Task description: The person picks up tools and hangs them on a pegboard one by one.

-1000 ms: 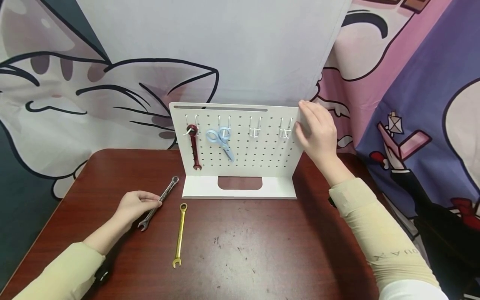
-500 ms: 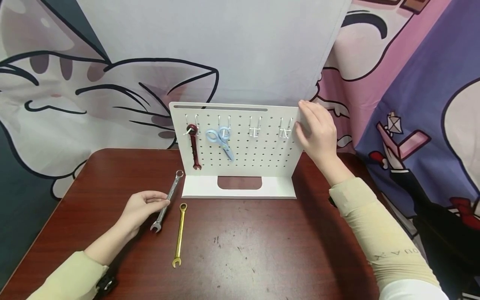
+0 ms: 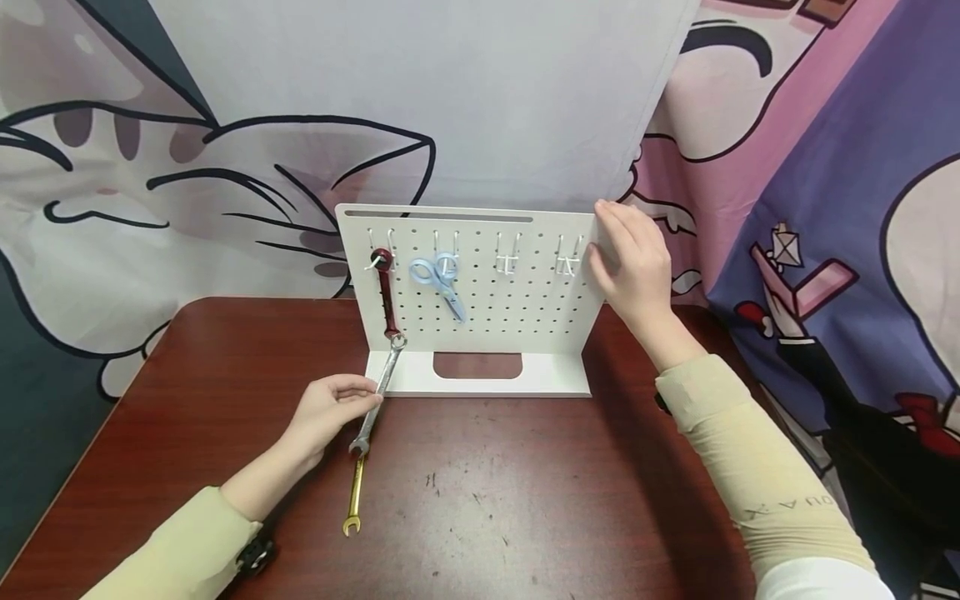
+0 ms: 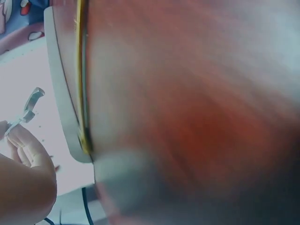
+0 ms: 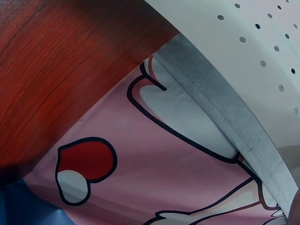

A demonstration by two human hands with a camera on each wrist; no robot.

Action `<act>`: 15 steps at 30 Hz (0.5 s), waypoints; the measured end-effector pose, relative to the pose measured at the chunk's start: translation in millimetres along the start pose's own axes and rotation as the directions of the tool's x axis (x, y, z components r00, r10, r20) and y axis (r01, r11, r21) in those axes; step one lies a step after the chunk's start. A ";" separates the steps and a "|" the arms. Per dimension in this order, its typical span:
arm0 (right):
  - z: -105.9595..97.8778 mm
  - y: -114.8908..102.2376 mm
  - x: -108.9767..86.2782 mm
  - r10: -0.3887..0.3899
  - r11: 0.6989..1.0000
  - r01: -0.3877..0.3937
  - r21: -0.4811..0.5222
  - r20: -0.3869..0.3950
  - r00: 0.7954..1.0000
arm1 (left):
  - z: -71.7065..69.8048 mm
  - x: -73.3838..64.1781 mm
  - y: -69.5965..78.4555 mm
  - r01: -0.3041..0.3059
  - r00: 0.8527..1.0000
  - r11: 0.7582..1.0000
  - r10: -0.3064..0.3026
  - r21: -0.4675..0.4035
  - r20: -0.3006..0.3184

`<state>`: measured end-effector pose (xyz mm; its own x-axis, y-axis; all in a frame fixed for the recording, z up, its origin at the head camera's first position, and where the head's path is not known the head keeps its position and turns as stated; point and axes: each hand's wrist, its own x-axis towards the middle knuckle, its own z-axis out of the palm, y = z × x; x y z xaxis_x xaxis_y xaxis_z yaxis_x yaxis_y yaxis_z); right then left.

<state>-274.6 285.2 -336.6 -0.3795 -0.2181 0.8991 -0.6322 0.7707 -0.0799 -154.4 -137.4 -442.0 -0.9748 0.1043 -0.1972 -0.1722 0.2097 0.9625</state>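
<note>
Pinched between the thumb and fingers of my left hand (image 3: 330,417) is a silver combination wrench (image 3: 388,372), its ring end pointing up toward the white pegboard (image 3: 525,321). In the head view that ring overlaps the lower end of a dark red wrench (image 3: 387,292) hanging on the board's left hook. A gold wrench (image 3: 356,492) lies on the table, its upper part hidden behind the silver one. In the left wrist view, the silver wrench's open end (image 4: 33,101) sticks out past my fingers. My right hand (image 3: 637,262) grips the pegboard's upper right edge.
Light blue scissors (image 3: 442,279) hang beside the red wrench. Two bare white hooks (image 3: 507,260) are farther right on the board. The board's base stands on the dark red wooden table (image 3: 480,483). Patterned cloth (image 3: 810,208) hangs behind and to the right.
My left hand has moved right and slightly up with the silver wrench, from the left of the gold wrench to above it, in front of the board's base. The right hand stays put.
</note>
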 end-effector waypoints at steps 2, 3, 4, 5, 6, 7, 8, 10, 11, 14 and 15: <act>0.0 -0.1 0.1 0.000 1.000 0.000 0.001 0.000 1.000 | 7.1 3.0 3.3 -0.011 1.000 1.000 0.011 -0.016 0.010; 0.0 -0.2 0.3 -0.001 1.000 0.001 0.002 -0.002 1.000 | 10.7 4.5 4.9 -0.016 1.000 1.000 0.016 -0.025 0.014; 0.1 -0.2 0.3 -0.001 1.000 0.001 0.003 -0.002 1.000 | 14.3 6.2 6.3 -0.023 1.000 0.999 0.024 -0.034 0.020; 0.1 -0.3 0.4 -0.002 1.000 0.002 0.003 -0.001 1.000 | 18.0 7.7 7.9 -0.029 0.999 0.999 0.030 -0.039 0.023; 0.2 -0.3 0.5 -0.002 1.000 0.002 0.003 0.000 1.000 | 21.7 9.1 9.6 -0.039 0.999 0.998 0.040 -0.047 0.032; 0.2 -0.3 0.7 -0.002 1.000 0.002 0.004 0.000 1.000 | 25.4 10.7 11.3 -0.047 0.998 0.997 0.049 -0.054 0.037; 0.2 -0.3 0.7 -0.001 1.000 0.001 0.005 0.000 1.000 | 29.2 12.6 12.8 -0.057 0.997 0.996 0.060 -0.063 0.043; 0.1 -0.3 0.6 0.000 1.000 0.000 0.005 0.000 1.000 | 37.0 16.3 15.5 -0.076 0.996 0.994 0.080 -0.077 0.050; 0.1 -0.3 0.6 0.002 1.000 -0.002 0.006 0.000 1.000 | 40.9 18.0 16.9 -0.083 0.995 0.993 0.088 -0.085 0.054; -0.2 -0.4 0.2 0.002 1.000 -0.002 0.010 -0.002 1.000 | 52.4 22.6 20.9 -0.098 0.992 0.990 0.105 -0.100 0.065; -0.2 -0.4 0.1 0.002 1.000 -0.002 0.011 -0.003 1.000 | 56.1 23.7 22.6 -0.100 0.992 0.990 0.107 -0.103 0.067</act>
<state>-274.2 285.0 -336.4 -0.3787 -0.2153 0.9001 -0.6387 0.7647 -0.0858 -173.5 -75.6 -435.3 -0.9759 0.1916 -0.1049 -0.0875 0.0972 0.9914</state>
